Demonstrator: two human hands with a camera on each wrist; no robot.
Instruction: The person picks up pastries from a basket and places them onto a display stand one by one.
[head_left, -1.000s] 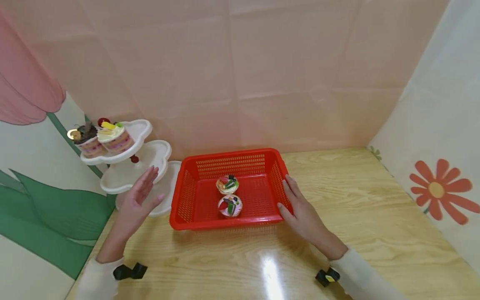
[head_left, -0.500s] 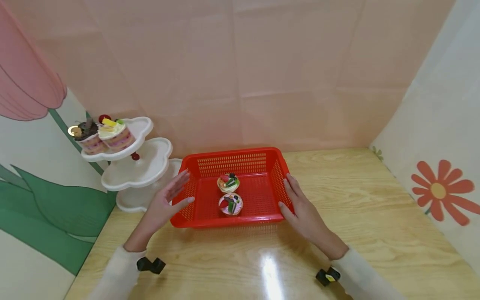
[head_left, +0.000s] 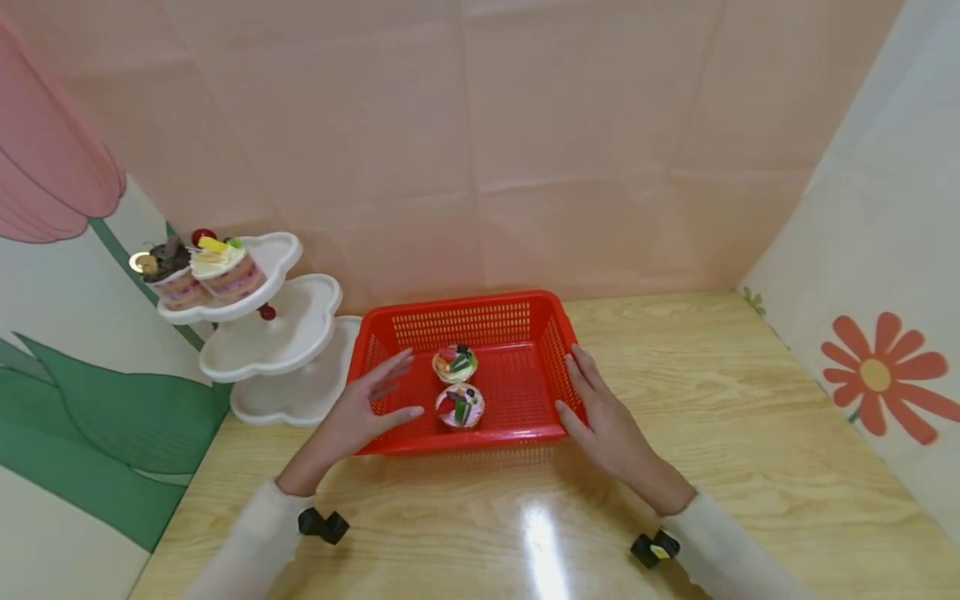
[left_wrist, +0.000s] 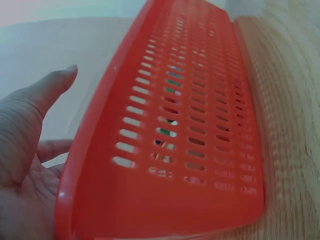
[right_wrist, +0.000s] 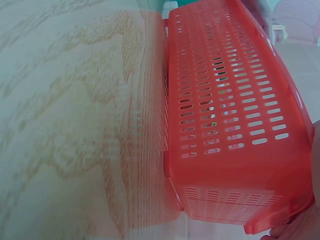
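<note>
A red plastic basket (head_left: 517, 379) with slotted sides sits on the table. Two small cupcakes topped with fruit, one pinkish (head_left: 460, 407) and one creamy (head_left: 453, 364), stand inside it, one in front of the other. My left hand (head_left: 360, 417) hovers over the basket's left front corner, fingers spread and thumb apart, with nothing in it; the left wrist view has this hand (left_wrist: 25, 135) above the rim. My right hand (head_left: 611, 425) holds the basket's right rim near the front corner, its thumb toward the inside. In the right wrist view its fingers (right_wrist: 295, 227) lie partly hidden behind the rim.
Left of the basket is a white tiered stand (head_left: 270, 337) with scalloped trays. Its top tray bears a chocolate-topped cake cup (head_left: 172, 275) and a cream-topped cake cup (head_left: 227, 271). A pinkish backdrop (head_left: 480, 150) rises behind the wooden table (head_left: 712, 400).
My left hand has moved right, from in front of the tiered stand to over the basket's left part. The right hand stays at the rim, and both cupcakes keep their places.
</note>
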